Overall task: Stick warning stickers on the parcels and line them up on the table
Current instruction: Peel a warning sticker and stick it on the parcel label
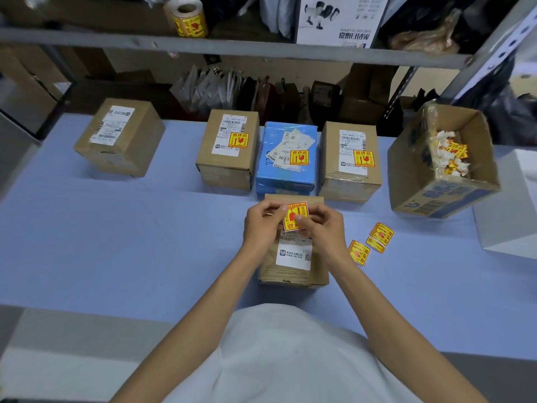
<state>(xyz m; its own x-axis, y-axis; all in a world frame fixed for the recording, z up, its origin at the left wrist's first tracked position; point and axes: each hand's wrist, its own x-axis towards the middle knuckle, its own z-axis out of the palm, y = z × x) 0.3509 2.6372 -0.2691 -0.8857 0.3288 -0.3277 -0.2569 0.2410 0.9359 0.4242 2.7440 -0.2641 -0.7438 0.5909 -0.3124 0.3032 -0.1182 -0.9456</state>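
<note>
Bench [116,242] cloth, pale blue, fills most of the view. Behind it stands a grey metal shelf rack [261,50] crammed with bags and cartons (a sticker roll [187,17] sits on its upper shelf). Next in size is one open carton [453,199] at the right end of the bench, tilted, with crumpled yellow and white scraps inside.

Parcels number five. A lone brown parcel [119,146] stands far left, well apart from the others, with a white label and no yellow sticker showing. Three stand side by side at the back: a brown box [226,164], a blue box [286,175] and a second brown box [350,181], each bearing one yellow warning sticker on top. The near parcel [293,274] lies just in front of the blue one, under the hands.

Three loose stickers [359,253] lie on the bench right of the near parcel. One more, the held sticker [295,213], is above that parcel's far end, with the left hand [261,225] and right hand [322,228] both pinching it, fingers [315,212] curled at its edges.
</note>
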